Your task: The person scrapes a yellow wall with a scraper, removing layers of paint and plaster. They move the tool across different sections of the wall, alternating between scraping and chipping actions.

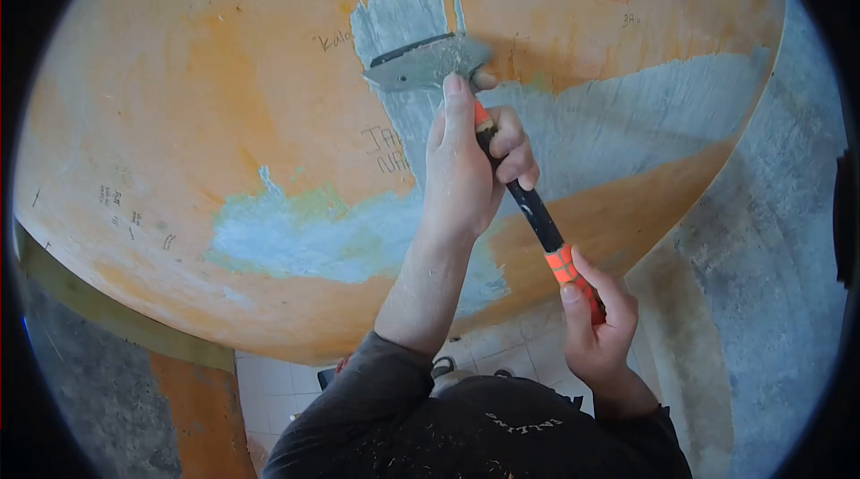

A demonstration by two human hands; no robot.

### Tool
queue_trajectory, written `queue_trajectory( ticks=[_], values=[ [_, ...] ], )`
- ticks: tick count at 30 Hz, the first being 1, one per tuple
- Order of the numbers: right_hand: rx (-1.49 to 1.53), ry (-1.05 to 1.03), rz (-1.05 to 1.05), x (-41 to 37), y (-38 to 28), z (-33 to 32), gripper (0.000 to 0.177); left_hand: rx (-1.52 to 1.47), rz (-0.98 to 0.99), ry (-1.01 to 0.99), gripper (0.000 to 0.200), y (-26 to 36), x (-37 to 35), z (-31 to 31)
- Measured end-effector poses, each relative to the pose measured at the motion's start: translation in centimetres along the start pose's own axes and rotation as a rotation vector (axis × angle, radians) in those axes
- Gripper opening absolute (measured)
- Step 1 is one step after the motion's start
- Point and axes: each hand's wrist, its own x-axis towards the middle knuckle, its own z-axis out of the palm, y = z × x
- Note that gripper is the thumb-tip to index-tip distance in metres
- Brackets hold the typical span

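Observation:
A scraper with a wide metal blade [421, 65] and a black-and-orange handle [535, 210] is pressed flat against an orange-painted wall [179, 120]. My left hand [466, 161] grips the handle just below the blade, one finger stretched up onto the blade's back. My right hand [596, 318] is closed around the orange end of the handle, lower right. Above and below the blade runs a grey strip [399, 17] where the paint is gone.
Larger bare grey patches [627, 116] lie to the right and at lower left [296, 241]. Handwritten words mark the wall at the top. A grey concrete surface [770, 237] stands at right. White floor tiles [278, 389] show below.

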Motion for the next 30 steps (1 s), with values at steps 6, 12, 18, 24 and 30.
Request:
queue_trajectory(
  ticks=[6,12,18,24,30],
  values=[
    [0.080,0.022,-0.047,-1.2,0.2,0.6,0.033,0.007,-0.089,0.112,0.042,-1.0,-2.0,-0.2],
    [0.098,0.039,0.019,0.8,-1.5,-0.8,0.034,-0.013,-0.010,0.047,0.041,0.8,-0.1,1.2],
    [0.062,0.047,-0.039,0.1,-0.8,-0.5,0.031,-0.035,-0.073,0.095,0.041,-0.4,-1.5,0.3],
    [0.083,0.024,0.006,-0.8,-0.6,-0.8,0.032,-0.088,-0.054,0.102,0.038,-0.9,-2.5,-0.2],
    [0.174,-0.045,0.164,0.0,-1.4,-3.3,0.029,-0.064,-0.034,0.173,0.037,-0.9,-2.1,1.1]
  ],
)
